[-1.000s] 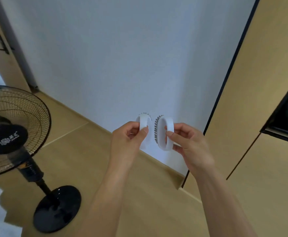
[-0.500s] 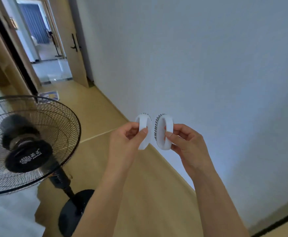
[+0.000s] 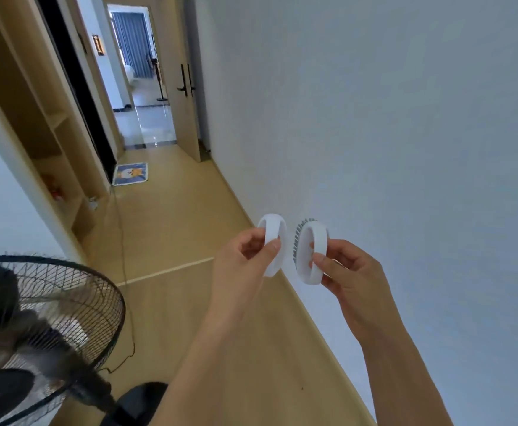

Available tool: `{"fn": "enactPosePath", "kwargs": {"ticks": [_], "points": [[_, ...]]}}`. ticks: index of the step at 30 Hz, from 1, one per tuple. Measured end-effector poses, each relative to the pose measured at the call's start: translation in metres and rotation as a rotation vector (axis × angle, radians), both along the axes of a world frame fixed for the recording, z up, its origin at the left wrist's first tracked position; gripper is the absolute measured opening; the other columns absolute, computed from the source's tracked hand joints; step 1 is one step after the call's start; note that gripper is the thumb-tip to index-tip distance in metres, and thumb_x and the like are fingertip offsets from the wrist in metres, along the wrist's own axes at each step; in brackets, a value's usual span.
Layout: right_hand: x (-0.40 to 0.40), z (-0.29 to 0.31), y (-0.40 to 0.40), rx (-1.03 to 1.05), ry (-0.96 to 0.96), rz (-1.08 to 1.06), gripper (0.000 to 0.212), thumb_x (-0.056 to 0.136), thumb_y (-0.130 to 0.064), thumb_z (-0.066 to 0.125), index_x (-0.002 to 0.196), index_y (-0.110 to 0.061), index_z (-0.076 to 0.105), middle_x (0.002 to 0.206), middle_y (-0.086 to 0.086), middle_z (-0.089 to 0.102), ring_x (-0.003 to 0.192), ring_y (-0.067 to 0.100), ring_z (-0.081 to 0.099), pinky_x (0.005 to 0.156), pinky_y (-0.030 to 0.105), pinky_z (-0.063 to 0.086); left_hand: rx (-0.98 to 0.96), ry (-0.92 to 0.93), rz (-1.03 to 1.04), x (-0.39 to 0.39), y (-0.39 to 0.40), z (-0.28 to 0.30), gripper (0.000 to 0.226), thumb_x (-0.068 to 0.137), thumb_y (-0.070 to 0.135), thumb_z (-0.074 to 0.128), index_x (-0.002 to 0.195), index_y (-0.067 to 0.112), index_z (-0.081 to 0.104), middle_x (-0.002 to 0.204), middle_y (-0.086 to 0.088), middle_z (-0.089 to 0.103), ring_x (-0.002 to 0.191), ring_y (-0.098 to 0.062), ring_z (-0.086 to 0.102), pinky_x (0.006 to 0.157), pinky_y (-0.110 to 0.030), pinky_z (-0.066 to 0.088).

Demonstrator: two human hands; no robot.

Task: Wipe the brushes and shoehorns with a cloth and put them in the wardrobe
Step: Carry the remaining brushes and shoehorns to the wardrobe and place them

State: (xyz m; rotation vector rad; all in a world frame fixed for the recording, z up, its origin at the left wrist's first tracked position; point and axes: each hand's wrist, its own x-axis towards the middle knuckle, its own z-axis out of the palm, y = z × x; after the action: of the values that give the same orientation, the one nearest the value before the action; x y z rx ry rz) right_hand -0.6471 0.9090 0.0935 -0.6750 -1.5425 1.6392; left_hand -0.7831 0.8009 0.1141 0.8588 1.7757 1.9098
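Ahead, tan floor point(image 3: 190, 229), white wall point(image 3: 374, 118)

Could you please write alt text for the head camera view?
Two bare hands each pinch a white oval brush, left hand and right hand, in a hallway beside a white wall; a black pedestal fan stands lower left.

We see two bare forearms reaching in from the bottom edge, each ending in a bare hand. No sleeve shows on either arm up to where the picture cuts them off. On the left hand point(image 3: 241, 262) we see no ring, watch, band or glove, and the same holds for the right hand point(image 3: 352, 272). The thumbnails that face us are short and unpainted. Nothing else of the body shows in the head view.
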Motion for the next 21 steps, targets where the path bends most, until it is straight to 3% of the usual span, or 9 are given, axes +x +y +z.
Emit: {"fn": "enactPosePath", "kwargs": {"ticks": [2, 6, 10, 14, 18, 21], "points": [[-0.020, -0.003, 0.031, 0.002, 0.008, -0.001, 0.021, 0.090, -0.007, 0.068, 0.102, -0.022, 0.077, 0.097, 0.004, 0.076, 0.095, 0.021, 0.073, 0.089, 0.042, 0.058, 0.001, -0.005, -0.004, -0.021, 0.031, -0.003, 0.008, 0.089, 0.022, 0.071, 0.095, 0.026, 0.074, 0.089, 0.008, 0.074, 0.082, -0.007, 0.067, 0.068, -0.015, 0.051], [-0.068, -0.006, 0.097, 0.018, 0.013, -0.023, 0.019, 0.090, -0.007, 0.068, 0.100, -0.020, 0.077, 0.095, 0.005, 0.075, 0.094, 0.021, 0.071, 0.081, 0.032, 0.057, -0.003, -0.015, -0.011, -0.073, 0.101, -0.007, 0.005, 0.089, 0.024, 0.070, 0.091, 0.027, 0.074, 0.090, 0.007, 0.074, 0.089, -0.014, 0.068, 0.083, -0.034, 0.055], [-0.132, 0.001, 0.164, 0.027, -0.005, -0.083, 0.020, 0.089, -0.006, 0.069, 0.099, -0.021, 0.078, 0.095, 0.006, 0.075, 0.093, 0.023, 0.071, 0.086, 0.038, 0.059, -0.012, -0.022, -0.064, -0.142, 0.175, -0.003, 0.005, 0.089, 0.025, 0.070, 0.092, 0.026, 0.074, 0.093, 0.002, 0.073, 0.093, -0.022, 0.068, 0.088, -0.044, 0.053], [-0.211, 0.021, 0.225, 0.028, 0.008, -0.114, 0.019, 0.088, -0.005, 0.070, 0.098, -0.018, 0.078, 0.093, 0.007, 0.074, 0.089, 0.021, 0.070, 0.087, 0.041, 0.058, 0.002, 0.002, -0.065, -0.224, 0.242, 0.016, 0.005, 0.088, 0.024, 0.071, 0.087, 0.028, 0.074, 0.091, -0.002, 0.073, 0.093, -0.027, 0.066, 0.087, -0.047, 0.053], [-0.285, 0.027, 0.272, 0.029, 0.018, -0.078, 0.018, 0.088, -0.004, 0.070, 0.100, -0.015, 0.077, 0.098, 0.014, 0.073, 0.096, 0.034, 0.069, 0.089, 0.047, 0.057, 0.022, 0.026, -0.045, -0.296, 0.288, 0.026, 0.005, 0.088, 0.023, 0.071, 0.088, 0.026, 0.075, 0.091, -0.005, 0.072, 0.091, -0.028, 0.066, 0.084, -0.047, 0.054], [-0.340, 0.025, 0.303, 0.013, 0.033, -0.014, 0.019, 0.088, -0.005, 0.070, 0.102, -0.015, 0.077, 0.099, 0.012, 0.074, 0.098, 0.032, 0.070, 0.091, 0.048, 0.058, 0.036, 0.045, -0.016, -0.345, 0.311, 0.023, 0.005, 0.089, 0.022, 0.070, 0.091, 0.023, 0.075, 0.090, -0.009, 0.071, 0.089, -0.030, 0.065, 0.082, -0.047, 0.054]]}}
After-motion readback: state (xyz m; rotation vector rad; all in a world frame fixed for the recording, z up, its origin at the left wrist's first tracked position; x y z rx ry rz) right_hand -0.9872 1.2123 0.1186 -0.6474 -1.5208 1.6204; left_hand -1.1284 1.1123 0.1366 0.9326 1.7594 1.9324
